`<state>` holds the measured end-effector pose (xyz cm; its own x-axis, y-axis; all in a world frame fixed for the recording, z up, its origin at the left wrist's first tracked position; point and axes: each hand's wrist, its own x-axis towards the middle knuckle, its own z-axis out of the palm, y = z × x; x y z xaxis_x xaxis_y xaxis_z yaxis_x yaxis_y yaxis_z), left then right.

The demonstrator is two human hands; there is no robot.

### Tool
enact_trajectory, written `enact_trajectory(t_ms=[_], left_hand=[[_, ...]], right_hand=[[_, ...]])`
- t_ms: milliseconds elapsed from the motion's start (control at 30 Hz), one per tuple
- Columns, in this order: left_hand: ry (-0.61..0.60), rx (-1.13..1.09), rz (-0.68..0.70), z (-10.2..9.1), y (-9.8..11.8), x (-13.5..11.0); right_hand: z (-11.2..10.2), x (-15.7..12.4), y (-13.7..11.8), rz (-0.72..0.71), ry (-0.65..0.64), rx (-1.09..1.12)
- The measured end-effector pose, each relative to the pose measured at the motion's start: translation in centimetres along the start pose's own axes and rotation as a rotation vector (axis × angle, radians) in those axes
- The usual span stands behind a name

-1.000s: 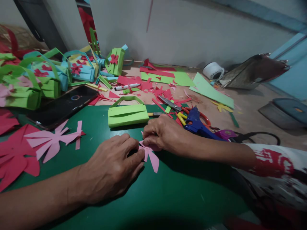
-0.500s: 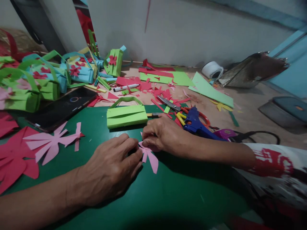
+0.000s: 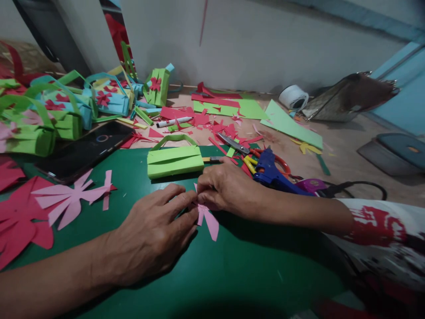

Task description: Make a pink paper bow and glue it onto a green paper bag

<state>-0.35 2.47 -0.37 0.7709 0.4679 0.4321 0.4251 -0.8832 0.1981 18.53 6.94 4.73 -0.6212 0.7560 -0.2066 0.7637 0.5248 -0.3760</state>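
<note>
Between my two hands is a pink paper flower (image 3: 210,225), its lower petals showing and the rest covered by fingers. My right hand (image 3: 227,186) is closed, thumb and fingertips pinching the flower's upper part. My left hand (image 3: 156,232) has curled fingers pressed to the flower's left side; its fingertips are partly hidden. Just behind them lies a small light-green paper bag (image 3: 175,162) with a looped handle. A cutter (image 3: 212,159) with a yellow part pokes out beside the bag, close to my right knuckles.
On the green mat (image 3: 252,274), a second pink flower (image 3: 73,195) lies left over red paper cutouts (image 3: 20,221). A phone (image 3: 89,148) and several finished paper bags (image 3: 113,102) sit behind. A blue glue gun (image 3: 270,170) and scissors (image 3: 235,144) are by my right forearm, among red scraps.
My left fingers have shifted slightly right and inward, with the index finger now reaching the right fingertips over the flower. My right hand has barely moved.
</note>
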Motion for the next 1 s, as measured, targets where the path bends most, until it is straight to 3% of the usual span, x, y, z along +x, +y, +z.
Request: enact_trajectory(t_ms=[500, 1000], left_hand=[[-0.027, 0.004, -0.038, -0.27, 0.12, 0.33], [0.035, 0.056, -0.027, -0.27, 0.3, 0.1]], right_hand=[[-0.25, -0.02, -0.41, 0.022, -0.016, -0.032], [0.11, -0.12, -0.08, -0.022, 0.005, -0.037]])
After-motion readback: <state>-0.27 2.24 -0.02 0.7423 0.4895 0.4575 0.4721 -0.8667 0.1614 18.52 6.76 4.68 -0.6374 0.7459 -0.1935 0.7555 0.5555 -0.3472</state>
